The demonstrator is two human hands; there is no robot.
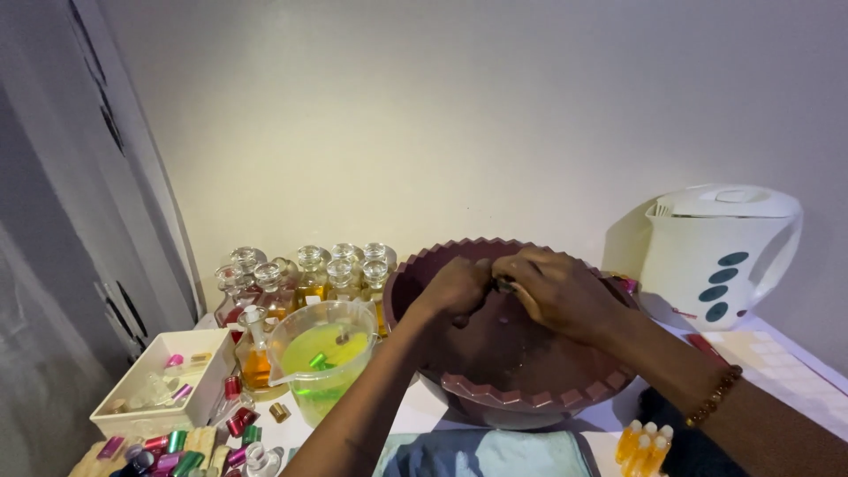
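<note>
White table (777, 353), maroon basin (530, 389), green-liquid jug (322, 358)

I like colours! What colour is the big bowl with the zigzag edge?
The big bowl is dark maroon, seen in the head view.

One large maroon basin (530, 389) sits at centre frame, with two hands (459, 287) over it. One white kettle (720, 252) stands at the right. One clear jug of green liquid (322, 358) and one white tray (146, 389) sit at lower left. About eight glass stoppered bottles (311, 274) cluster behind the jug. Three small orange vials (645, 446) stand at the bottom right. The coloured caps (177, 442) at the bottom left are too jumbled to count.
</note>
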